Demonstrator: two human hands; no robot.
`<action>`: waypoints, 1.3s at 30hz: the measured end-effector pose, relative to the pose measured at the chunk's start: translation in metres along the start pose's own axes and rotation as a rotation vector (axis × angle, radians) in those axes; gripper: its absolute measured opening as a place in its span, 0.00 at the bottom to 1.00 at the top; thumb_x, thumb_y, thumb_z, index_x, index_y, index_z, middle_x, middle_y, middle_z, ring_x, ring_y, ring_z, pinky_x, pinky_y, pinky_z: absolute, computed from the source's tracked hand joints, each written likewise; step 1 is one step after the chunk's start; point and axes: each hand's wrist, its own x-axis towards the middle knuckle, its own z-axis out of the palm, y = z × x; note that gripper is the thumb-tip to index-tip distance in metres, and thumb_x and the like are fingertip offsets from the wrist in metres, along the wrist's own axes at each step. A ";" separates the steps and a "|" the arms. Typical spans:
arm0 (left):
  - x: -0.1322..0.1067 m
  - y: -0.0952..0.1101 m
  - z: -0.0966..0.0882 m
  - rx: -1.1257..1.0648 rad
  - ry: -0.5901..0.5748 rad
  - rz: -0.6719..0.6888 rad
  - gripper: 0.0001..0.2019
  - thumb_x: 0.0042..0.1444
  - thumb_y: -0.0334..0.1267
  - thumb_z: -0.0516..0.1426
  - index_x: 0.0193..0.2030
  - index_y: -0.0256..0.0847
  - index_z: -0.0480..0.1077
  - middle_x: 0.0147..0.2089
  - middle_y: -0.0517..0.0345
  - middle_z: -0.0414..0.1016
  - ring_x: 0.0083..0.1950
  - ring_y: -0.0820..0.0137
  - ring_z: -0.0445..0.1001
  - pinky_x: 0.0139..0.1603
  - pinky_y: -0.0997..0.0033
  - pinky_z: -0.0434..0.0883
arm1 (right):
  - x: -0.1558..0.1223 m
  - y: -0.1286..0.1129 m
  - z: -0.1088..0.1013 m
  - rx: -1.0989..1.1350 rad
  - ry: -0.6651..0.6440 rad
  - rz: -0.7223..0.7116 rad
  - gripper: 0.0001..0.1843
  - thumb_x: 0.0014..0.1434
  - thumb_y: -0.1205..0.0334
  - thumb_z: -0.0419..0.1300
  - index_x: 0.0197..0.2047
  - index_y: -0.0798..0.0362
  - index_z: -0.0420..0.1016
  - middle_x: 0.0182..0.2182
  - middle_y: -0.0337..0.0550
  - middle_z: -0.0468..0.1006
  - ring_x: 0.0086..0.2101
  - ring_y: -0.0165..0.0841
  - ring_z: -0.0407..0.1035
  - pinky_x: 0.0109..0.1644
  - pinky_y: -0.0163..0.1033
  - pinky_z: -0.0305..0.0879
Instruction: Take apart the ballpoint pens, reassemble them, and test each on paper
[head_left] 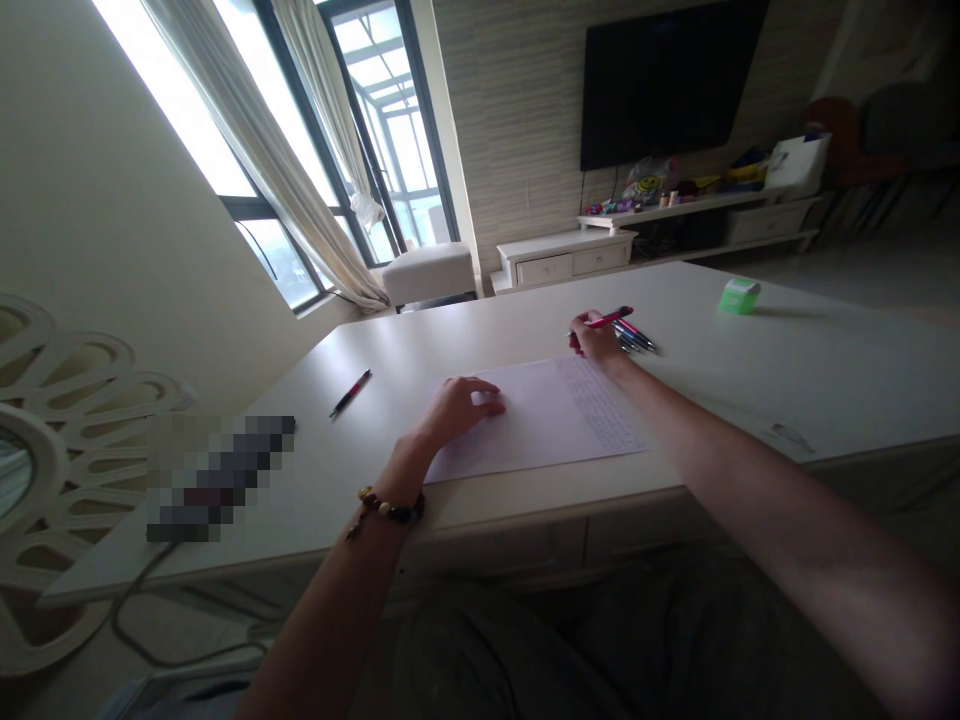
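Observation:
A sheet of paper [525,425] lies on the white table, with lines of handwriting along its right part. My left hand [457,408] rests on the blank left part, its fingers loosely curved and thumb apart, holding nothing. At the sheet's far right corner, my right hand [595,338] grips a red pen [616,317], whose tip points left. Several more pens [636,337] lie in a group just beyond that hand. Another red and black pen [350,393] lies alone to the left of the paper.
A green box [740,296] stands on the table's [705,370] far right. A pixelated dark object [225,480] with a cable lies at the left. Something small and clear [791,437] is near the right front edge. Beyond stand a stool [429,272] and a low cabinet [562,262].

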 end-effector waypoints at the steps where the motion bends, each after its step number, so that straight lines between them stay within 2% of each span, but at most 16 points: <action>1: 0.000 0.000 0.000 0.001 0.000 0.001 0.14 0.50 0.44 0.60 0.42 0.43 0.77 0.43 0.56 0.78 0.37 0.68 0.74 0.46 0.69 0.69 | 0.000 0.000 0.001 0.002 -0.023 -0.004 0.12 0.57 0.61 0.47 0.33 0.57 0.70 0.19 0.39 0.69 0.18 0.27 0.62 0.20 0.30 0.56; 4: 0.000 0.001 0.000 0.005 -0.001 0.002 0.14 0.50 0.44 0.60 0.42 0.43 0.77 0.43 0.57 0.79 0.38 0.67 0.74 0.47 0.69 0.69 | -0.005 -0.001 0.007 -0.003 -0.084 0.006 0.15 0.56 0.59 0.48 0.26 0.57 0.70 0.14 0.38 0.66 0.15 0.26 0.60 0.18 0.29 0.54; 7: 0.000 0.002 0.000 0.007 -0.003 -0.002 0.14 0.50 0.44 0.60 0.42 0.43 0.77 0.43 0.57 0.79 0.38 0.67 0.74 0.48 0.69 0.68 | -0.011 -0.001 0.012 -0.067 -0.087 0.008 0.11 0.51 0.63 0.51 0.27 0.57 0.73 0.13 0.37 0.66 0.15 0.27 0.61 0.18 0.30 0.54; 9: 0.000 0.003 -0.001 0.005 -0.004 -0.005 0.14 0.50 0.44 0.60 0.42 0.43 0.77 0.43 0.57 0.79 0.38 0.67 0.74 0.48 0.69 0.69 | -0.012 0.000 0.013 -0.135 -0.069 -0.004 0.09 0.48 0.67 0.51 0.25 0.57 0.73 0.14 0.38 0.67 0.17 0.28 0.63 0.20 0.31 0.54; 13: 0.000 0.005 -0.002 -0.002 -0.011 -0.012 0.14 0.50 0.44 0.60 0.42 0.43 0.77 0.43 0.57 0.79 0.39 0.67 0.74 0.48 0.68 0.68 | -0.010 -0.001 0.015 -0.281 -0.045 -0.040 0.10 0.44 0.71 0.52 0.16 0.55 0.69 0.16 0.43 0.71 0.23 0.32 0.67 0.26 0.32 0.57; 20: 0.000 0.007 -0.002 0.000 -0.011 -0.020 0.14 0.50 0.44 0.60 0.42 0.43 0.77 0.42 0.58 0.79 0.39 0.67 0.74 0.49 0.69 0.68 | -0.011 -0.003 0.016 -0.368 -0.036 -0.042 0.10 0.45 0.70 0.52 0.18 0.55 0.72 0.20 0.45 0.75 0.27 0.34 0.69 0.29 0.32 0.59; 29: 0.000 0.003 -0.001 -0.003 0.001 0.009 0.13 0.50 0.44 0.60 0.41 0.44 0.77 0.42 0.59 0.79 0.39 0.67 0.74 0.48 0.69 0.68 | -0.010 0.001 0.016 -0.288 -0.026 -0.017 0.10 0.46 0.69 0.52 0.18 0.55 0.71 0.18 0.44 0.74 0.25 0.33 0.69 0.27 0.32 0.60; 32: 0.000 0.002 -0.001 0.009 -0.002 0.009 0.14 0.50 0.45 0.59 0.42 0.44 0.77 0.43 0.59 0.79 0.40 0.67 0.75 0.48 0.69 0.68 | -0.009 0.001 0.013 -0.217 -0.023 0.005 0.12 0.49 0.66 0.50 0.23 0.57 0.74 0.19 0.44 0.74 0.21 0.30 0.67 0.23 0.31 0.59; 35: 0.000 0.000 0.000 0.018 0.000 0.032 0.13 0.51 0.45 0.58 0.42 0.44 0.77 0.43 0.59 0.79 0.42 0.66 0.75 0.49 0.69 0.68 | -0.006 0.001 0.011 -0.165 0.000 0.022 0.15 0.51 0.63 0.51 0.36 0.60 0.75 0.24 0.46 0.76 0.19 0.28 0.65 0.22 0.31 0.60; 37: 0.001 -0.001 0.001 0.021 0.003 0.058 0.13 0.53 0.43 0.57 0.42 0.45 0.77 0.45 0.60 0.78 0.46 0.65 0.75 0.52 0.69 0.67 | -0.003 0.002 0.008 -0.156 0.049 0.026 0.24 0.50 0.64 0.53 0.50 0.62 0.69 0.29 0.49 0.77 0.20 0.28 0.66 0.22 0.31 0.62; 39: 0.000 -0.002 0.001 0.025 0.005 0.068 0.13 0.55 0.42 0.54 0.43 0.44 0.76 0.47 0.60 0.78 0.49 0.65 0.74 0.55 0.69 0.65 | 0.000 0.002 0.006 -0.142 0.087 0.024 0.37 0.47 0.66 0.55 0.62 0.62 0.56 0.34 0.51 0.77 0.21 0.29 0.67 0.23 0.32 0.64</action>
